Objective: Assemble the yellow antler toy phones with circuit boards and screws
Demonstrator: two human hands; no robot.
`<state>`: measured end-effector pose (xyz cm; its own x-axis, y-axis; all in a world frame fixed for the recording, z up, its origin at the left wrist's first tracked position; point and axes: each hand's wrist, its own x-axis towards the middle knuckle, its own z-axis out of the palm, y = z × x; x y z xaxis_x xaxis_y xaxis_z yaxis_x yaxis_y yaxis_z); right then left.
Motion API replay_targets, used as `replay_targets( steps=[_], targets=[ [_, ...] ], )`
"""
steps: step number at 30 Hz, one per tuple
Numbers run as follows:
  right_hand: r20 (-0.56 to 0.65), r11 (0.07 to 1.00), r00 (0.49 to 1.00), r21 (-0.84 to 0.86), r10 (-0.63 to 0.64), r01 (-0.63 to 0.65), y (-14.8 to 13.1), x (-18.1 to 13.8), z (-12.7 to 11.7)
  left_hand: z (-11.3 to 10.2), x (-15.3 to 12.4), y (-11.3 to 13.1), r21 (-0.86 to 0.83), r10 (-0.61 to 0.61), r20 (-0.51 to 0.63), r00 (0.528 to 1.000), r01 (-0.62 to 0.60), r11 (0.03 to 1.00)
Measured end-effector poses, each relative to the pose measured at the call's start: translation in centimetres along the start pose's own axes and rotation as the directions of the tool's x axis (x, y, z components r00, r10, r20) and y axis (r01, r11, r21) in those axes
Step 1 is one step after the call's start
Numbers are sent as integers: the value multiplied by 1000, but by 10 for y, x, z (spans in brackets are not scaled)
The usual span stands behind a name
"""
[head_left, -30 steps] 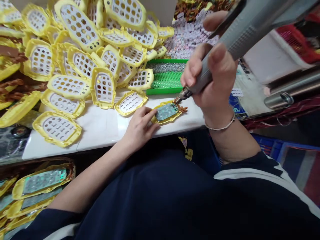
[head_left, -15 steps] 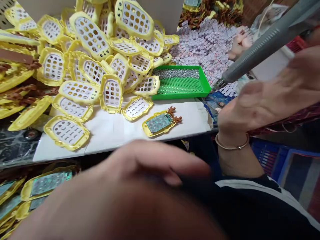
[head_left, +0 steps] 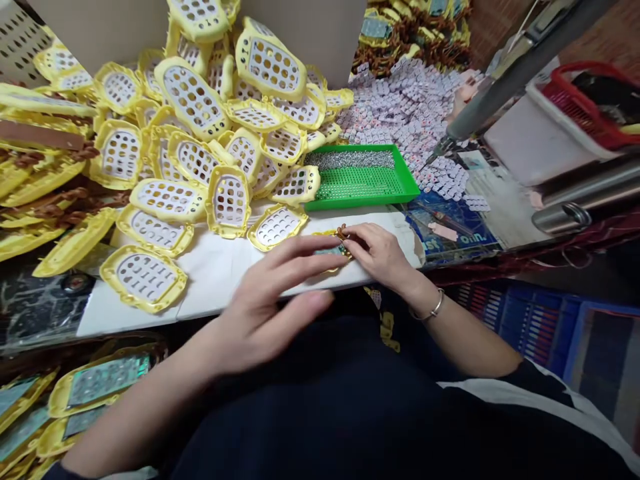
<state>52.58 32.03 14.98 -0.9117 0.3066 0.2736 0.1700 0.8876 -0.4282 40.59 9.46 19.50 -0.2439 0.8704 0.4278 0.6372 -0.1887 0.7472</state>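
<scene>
A yellow shell [head_left: 325, 235] with a greenish circuit board and brown antlers lies at the front edge of the white board [head_left: 220, 270]. My right hand [head_left: 383, 255] is curled over its antler end, fingertips pinching it. My left hand [head_left: 270, 297] reaches in from the left with fingers stretched out, its tips over the shell's near side. Most of the shell is hidden by both hands. The grey electric screwdriver [head_left: 480, 110] hangs free at the upper right, held by neither hand.
A heap of empty yellow shells [head_left: 200, 133] fills the left and back. A green tray [head_left: 410, 183] with silver screws sits behind the hands, with pale keypad pieces [head_left: 410, 110] beyond. A steel flask [head_left: 575, 213] and red basket [head_left: 590, 100] are right. Shells with boards [head_left: 100, 380] lie lower left.
My right hand has let go of the screwdriver, which swung up to the right, and dropped onto the shell. My left hand lifted away, then came back to it.
</scene>
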Motion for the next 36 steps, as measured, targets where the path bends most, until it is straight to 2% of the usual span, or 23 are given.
replay_targets(
  steps=[2,3,5,8,11,12,14,16,19,21,22,23,25,27,30,33,36],
  targets=[
    [-7,1000,1000,30,2,-2,-2,-1,3,20,19,-25,237,102,5,995,-101,966],
    [-8,999,1000,44,-2,3,-2,-1,4,29,22,-36,358,88,16,996,-88,930],
    [1,997,1000,68,-24,24,-2,1,4,42,18,-53,486,74,23,997,-76,871],
    [36,989,999,143,-37,31,0,3,0,47,6,-63,524,105,21,994,-100,846],
    [39,971,999,240,-14,4,1,3,-7,43,2,-62,545,124,24,992,-117,830],
    [-3,967,1000,255,-2,3,0,2,-10,42,2,-62,549,122,27,992,-117,827],
    [-163,968,986,251,36,6,1,-1,-20,39,3,-61,557,125,27,992,-118,822],
    [-357,974,928,222,110,-30,8,-5,-33,38,2,-61,563,131,27,991,-124,817],
    [-597,968,768,220,233,-123,38,-7,-61,36,-2,-61,577,149,29,988,-138,805],
    [-700,959,657,230,279,-163,69,-8,-83,33,-4,-62,597,161,28,987,-146,789],
    [-725,955,621,227,298,-194,86,-10,-94,32,-5,-63,607,166,29,986,-149,781],
    [-722,943,608,221,331,-251,103,-11,-105,31,-6,-64,613,175,30,984,-156,775],
    [-681,908,616,190,396,-373,133,-17,-122,29,-7,-66,614,180,35,983,-163,772],
    [-607,868,658,112,446,-484,156,-23,-131,27,-7,-67,587,162,40,986,-154,794],
    [-459,784,724,-91,515,-615,177,-29,-132,20,-7,-66,489,105,59,993,-120,864],
    [-374,735,741,-193,557,-650,192,-33,-130,9,-3,-64,407,22,0,1000,-20,913],
    [-321,763,770,-180,551,-621,202,-34,-128,-4,7,-62,400,-29,-106,994,70,914]
  ],
)
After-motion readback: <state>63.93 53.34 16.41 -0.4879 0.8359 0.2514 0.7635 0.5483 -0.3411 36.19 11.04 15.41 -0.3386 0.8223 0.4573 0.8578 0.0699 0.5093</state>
